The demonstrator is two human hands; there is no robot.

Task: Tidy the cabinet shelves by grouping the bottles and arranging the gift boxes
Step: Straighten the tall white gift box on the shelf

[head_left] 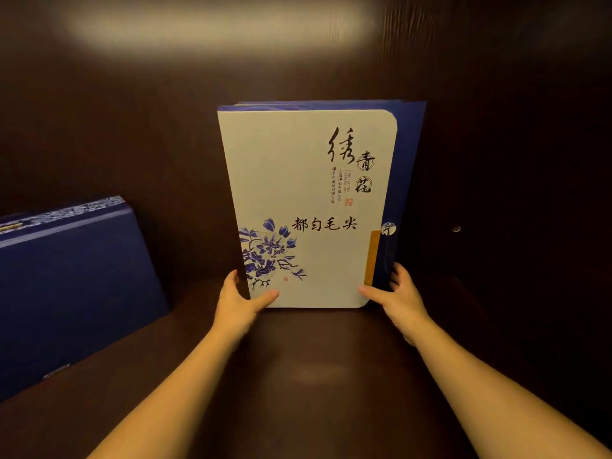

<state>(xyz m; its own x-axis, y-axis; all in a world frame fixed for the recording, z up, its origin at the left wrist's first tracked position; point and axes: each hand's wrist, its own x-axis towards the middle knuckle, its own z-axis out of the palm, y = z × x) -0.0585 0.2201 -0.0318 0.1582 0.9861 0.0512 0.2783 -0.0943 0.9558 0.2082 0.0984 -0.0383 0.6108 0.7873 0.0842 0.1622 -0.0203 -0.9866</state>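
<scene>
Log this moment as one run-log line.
step: standing white gift box upright | left hand, right hand: gripping lower corners | blue box: leaning, untouched

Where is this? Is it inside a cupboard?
Probably yes, inside a dark wooden cabinet. There is a shelf underneath, a wood back wall, and a side panel with a shelf peg. Two hands stand a white gift box there.

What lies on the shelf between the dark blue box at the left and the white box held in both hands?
Nothing: in the head view only bare dark shelf separates the blue box from the white box.
</scene>
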